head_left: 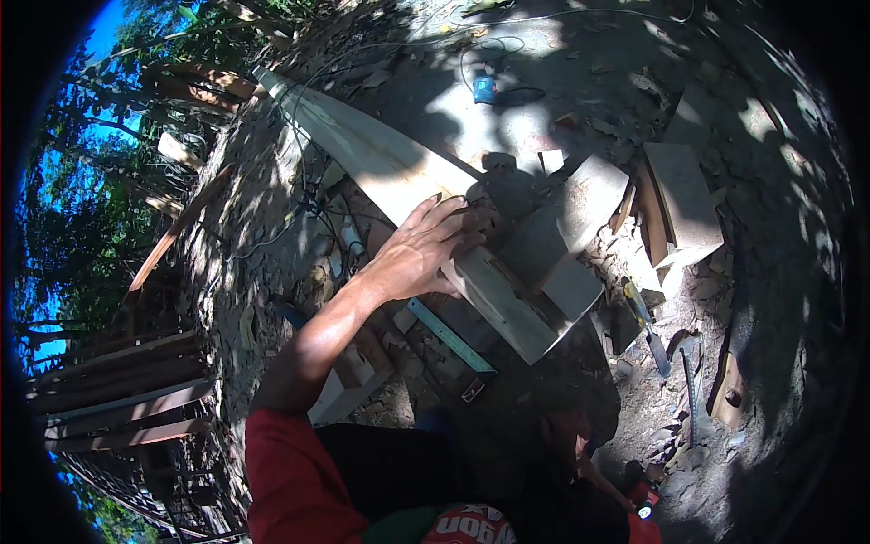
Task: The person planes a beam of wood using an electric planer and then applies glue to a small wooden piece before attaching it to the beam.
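Note:
A long pale timber beam [362, 145] lies slantwise across the middle, its near end over other wood blocks. My left hand [426, 243] lies over the beam, fingers across its top and thumb at the near side, gripping it. My right hand [576, 440] is low in deep shade by my body, and its fingers do not show clearly. Below my left hand lies a try square [450, 335] with a greenish ruled blade. A chisel [636, 304] with a yellow and black handle rests on the ground to the right.
Cut timber blocks [684, 199] stand to the right. A saw with a wooden handle [728, 390] lies at far right. A small blue device [485, 88] sits on the ground ahead, near a thin cable. Stacked planks [136, 408] are at left. A red-and-black object [645, 499] is at lower right.

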`<state>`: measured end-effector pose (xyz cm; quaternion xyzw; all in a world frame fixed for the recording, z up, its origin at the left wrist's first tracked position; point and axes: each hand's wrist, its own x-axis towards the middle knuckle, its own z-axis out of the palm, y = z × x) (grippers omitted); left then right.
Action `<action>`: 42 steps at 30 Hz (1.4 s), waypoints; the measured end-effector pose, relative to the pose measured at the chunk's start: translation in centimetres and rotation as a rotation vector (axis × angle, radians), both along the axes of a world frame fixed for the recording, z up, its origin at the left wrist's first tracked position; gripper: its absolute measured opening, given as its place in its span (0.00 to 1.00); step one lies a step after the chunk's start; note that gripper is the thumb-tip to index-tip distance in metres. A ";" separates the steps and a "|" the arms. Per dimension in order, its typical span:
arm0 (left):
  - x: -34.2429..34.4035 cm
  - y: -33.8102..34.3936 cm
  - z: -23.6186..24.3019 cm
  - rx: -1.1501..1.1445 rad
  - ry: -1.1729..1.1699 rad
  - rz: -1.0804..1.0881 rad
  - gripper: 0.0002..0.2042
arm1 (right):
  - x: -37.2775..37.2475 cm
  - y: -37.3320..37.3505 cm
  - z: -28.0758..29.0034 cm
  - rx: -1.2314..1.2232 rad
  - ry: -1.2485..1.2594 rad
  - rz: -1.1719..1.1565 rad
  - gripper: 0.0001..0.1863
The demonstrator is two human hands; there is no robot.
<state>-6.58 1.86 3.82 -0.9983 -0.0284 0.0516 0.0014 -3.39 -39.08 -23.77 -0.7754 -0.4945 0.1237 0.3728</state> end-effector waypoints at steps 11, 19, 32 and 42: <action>-1.1 0.2 -0.7 -0.068 -0.084 0.000 0.46 | 0.0 -0.3 -0.6 -0.042 -0.066 0.026 0.06; -13.7 -2.3 1.2 -0.452 0.061 0.464 0.40 | 0.2 0.1 -0.3 -0.084 0.058 -0.040 0.07; -34.7 -28.4 -21.5 -1.433 -0.280 1.570 0.27 | 6.2 10.9 17.4 -0.632 -0.028 0.753 0.15; -31.5 -15.9 -17.1 -0.802 -0.679 1.328 0.19 | 2.8 12.7 13.4 -0.674 -0.052 1.021 0.09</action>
